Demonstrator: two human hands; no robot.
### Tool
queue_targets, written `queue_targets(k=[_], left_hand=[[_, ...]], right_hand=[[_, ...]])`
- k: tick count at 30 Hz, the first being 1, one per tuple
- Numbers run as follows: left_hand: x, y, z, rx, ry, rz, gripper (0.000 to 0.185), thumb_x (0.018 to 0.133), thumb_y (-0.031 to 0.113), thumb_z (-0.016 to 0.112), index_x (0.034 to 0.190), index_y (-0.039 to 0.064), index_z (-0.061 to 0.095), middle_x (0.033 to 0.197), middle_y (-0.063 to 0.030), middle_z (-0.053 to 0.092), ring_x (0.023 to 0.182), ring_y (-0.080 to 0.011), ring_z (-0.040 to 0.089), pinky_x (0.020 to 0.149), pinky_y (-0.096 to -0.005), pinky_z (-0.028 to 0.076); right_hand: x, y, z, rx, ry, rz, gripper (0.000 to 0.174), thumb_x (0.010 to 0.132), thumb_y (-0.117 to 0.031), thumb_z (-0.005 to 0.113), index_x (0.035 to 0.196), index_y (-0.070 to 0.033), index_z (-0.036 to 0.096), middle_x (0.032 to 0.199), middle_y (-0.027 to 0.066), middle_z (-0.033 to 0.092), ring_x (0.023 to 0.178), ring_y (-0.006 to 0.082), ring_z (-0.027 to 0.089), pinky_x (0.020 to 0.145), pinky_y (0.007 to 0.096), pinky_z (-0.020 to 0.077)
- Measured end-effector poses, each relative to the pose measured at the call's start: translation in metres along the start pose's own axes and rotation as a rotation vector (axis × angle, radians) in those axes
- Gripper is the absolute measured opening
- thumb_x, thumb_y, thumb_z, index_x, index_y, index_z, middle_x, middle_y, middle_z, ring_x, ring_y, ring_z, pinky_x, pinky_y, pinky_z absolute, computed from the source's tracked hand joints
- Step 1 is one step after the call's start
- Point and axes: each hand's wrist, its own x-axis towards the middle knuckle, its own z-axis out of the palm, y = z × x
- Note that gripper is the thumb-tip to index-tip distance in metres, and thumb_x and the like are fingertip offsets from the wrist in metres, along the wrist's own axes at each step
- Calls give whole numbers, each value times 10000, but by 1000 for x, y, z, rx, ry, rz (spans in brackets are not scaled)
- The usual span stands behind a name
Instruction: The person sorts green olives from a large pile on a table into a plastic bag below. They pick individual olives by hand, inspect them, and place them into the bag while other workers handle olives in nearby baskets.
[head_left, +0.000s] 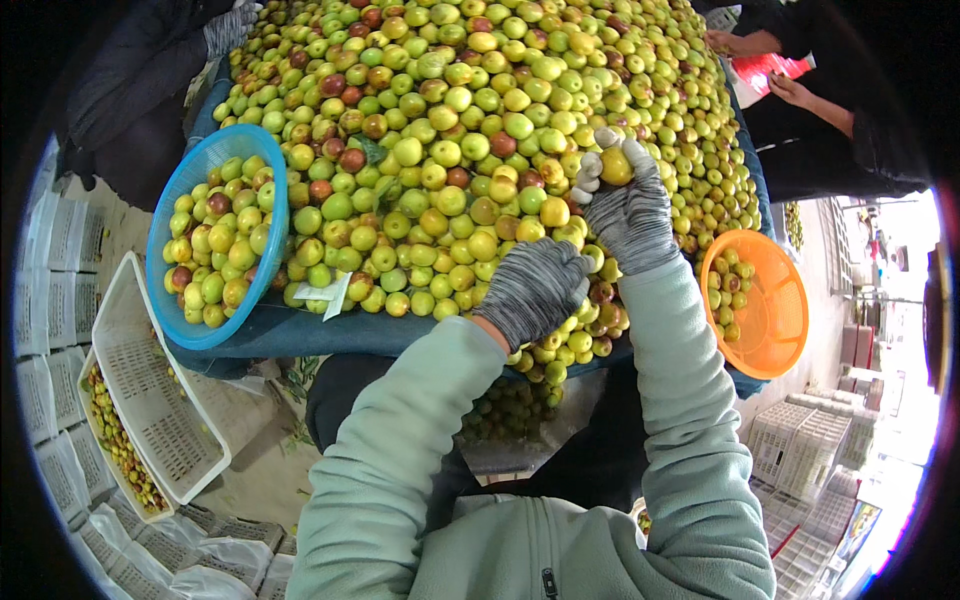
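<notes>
A thick heap of green, yellow and reddish-brown jujubes (450, 199) covers the table before me. My right hand (634, 210), in a grey knitted glove with pale fingertips, grips one yellowish jujube (617, 166) between thumb and fingers, just above the heap. Below and to its left, my left hand (534, 291) wears a matching glove. Its back faces up and its fingers curl down over the fruit near the table's front edge; whether anything is inside them is hidden. Beneath my hands, several jujubes (551, 360) spill over the edge.
A blue plastic basket (281, 217) of jujubes stands at left, an orange basket (772, 315), partly filled, at right. White crates (169, 375) line the floor at left; more crates (799, 442) are stacked at right. A gloved hand (231, 30) and another person's bare hands (791, 90) flank the heap.
</notes>
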Motion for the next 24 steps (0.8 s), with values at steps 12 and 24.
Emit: queue_targets(k=[12, 24], left_hand=[[-9, 8, -6, -29, 99, -151, 189, 855, 188, 612, 979, 50, 643, 948, -100, 625, 926, -288, 598, 861, -418, 481], [-21, 21, -13, -2, 133, -160, 233, 818, 136, 663, 1044, 83, 669, 975, -80, 629, 922, -279, 611, 847, -411, 493]], right_hand=[[-74, -5, -30, 321, -439, 208, 689, 985, -581, 362, 1418, -50, 433, 1037, 121, 527, 523, 106, 404, 475, 244, 365], [-104, -51, -128, 482, -145, -171, 195, 893, -212, 634, 1009, -65, 577, 646, -56, 487, 424, 48, 310, 377, 200, 266]])
